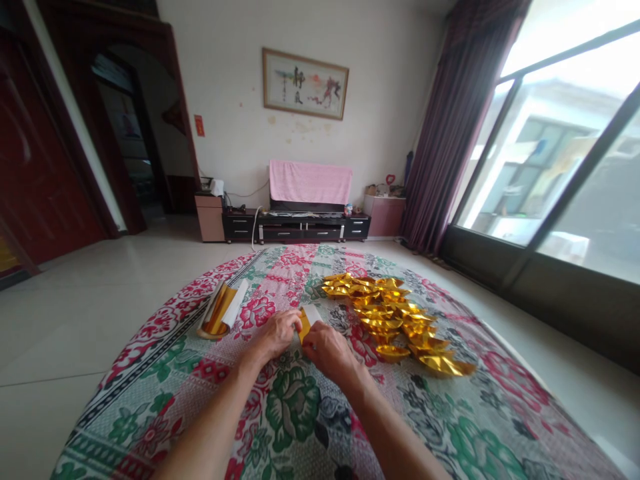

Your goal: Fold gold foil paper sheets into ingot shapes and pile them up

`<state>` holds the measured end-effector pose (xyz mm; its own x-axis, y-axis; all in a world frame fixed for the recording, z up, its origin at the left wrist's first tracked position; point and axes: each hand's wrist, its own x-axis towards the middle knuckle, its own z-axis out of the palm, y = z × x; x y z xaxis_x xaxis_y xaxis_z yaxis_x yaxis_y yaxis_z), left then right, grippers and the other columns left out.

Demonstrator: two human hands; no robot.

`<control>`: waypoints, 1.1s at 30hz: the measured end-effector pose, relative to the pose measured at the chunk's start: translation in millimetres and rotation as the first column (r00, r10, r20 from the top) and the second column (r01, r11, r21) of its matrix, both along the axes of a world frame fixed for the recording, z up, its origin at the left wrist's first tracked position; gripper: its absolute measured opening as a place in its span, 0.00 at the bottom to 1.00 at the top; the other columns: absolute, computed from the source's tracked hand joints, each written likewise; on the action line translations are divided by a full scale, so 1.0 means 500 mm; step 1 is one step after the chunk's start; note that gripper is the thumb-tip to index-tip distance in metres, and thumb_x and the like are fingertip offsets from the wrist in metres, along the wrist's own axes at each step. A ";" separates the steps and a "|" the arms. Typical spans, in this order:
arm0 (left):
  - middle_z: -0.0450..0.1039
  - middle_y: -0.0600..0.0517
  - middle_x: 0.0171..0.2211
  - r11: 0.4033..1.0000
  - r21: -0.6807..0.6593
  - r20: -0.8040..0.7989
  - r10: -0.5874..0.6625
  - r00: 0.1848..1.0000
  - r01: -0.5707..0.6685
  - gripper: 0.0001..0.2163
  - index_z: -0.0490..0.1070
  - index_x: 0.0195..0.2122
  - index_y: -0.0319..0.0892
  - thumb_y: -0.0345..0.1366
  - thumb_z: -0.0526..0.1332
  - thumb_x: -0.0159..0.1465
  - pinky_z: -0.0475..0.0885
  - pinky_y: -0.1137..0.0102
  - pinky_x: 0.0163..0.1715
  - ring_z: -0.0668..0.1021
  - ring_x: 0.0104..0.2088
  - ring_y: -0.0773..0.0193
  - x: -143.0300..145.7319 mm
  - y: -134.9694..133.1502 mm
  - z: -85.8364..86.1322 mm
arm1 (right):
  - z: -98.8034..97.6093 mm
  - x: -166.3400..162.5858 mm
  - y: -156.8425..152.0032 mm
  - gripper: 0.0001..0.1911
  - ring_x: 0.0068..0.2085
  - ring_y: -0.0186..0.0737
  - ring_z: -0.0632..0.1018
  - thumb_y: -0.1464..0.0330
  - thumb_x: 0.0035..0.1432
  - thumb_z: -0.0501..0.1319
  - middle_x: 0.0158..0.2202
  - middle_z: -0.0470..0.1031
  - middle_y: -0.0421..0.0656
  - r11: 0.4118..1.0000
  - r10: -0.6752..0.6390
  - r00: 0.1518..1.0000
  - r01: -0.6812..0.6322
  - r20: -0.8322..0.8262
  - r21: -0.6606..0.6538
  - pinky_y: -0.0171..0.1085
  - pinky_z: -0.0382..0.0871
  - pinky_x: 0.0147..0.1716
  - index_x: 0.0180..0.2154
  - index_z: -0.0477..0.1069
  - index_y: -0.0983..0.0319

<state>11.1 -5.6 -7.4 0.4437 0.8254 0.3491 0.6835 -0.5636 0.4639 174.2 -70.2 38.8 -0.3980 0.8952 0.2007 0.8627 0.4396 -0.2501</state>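
Note:
A small piece of gold foil paper, with a white face showing at its upper part, is held between my two hands over the middle of the table. My left hand pinches its left edge, fingers closed. On the other side my right hand grips the right edge with curled fingers. Some of the paper is hidden behind the fingers. To the right of my hands lie several folded gold paper ingots in a loose cluster. At the left rests a curled stack of gold foil sheets with white backs.
A flowered cloth covers the round table. Beyond it stand a low black TV cabinet and a television under a pink cloth. A purple curtain and large windows are on the right, a dark red door on the left.

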 end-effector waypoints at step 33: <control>0.72 0.53 0.36 0.981 -0.034 0.111 -0.184 0.977 0.189 0.08 0.74 0.27 0.43 0.27 0.56 0.55 0.68 0.73 0.43 0.74 0.38 0.67 0.015 -0.040 0.045 | -0.050 0.029 0.012 0.11 0.34 0.34 0.73 0.76 0.53 0.51 0.32 0.72 0.43 0.991 -0.034 0.954 0.070 -0.299 0.110 0.30 0.61 0.35 0.31 0.71 0.62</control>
<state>18.8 -25.6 15.2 0.5534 0.7471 0.3682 0.5134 -0.6541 0.5555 188.5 -64.2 13.7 -0.2583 0.8756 0.4082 0.7801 0.4382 -0.4465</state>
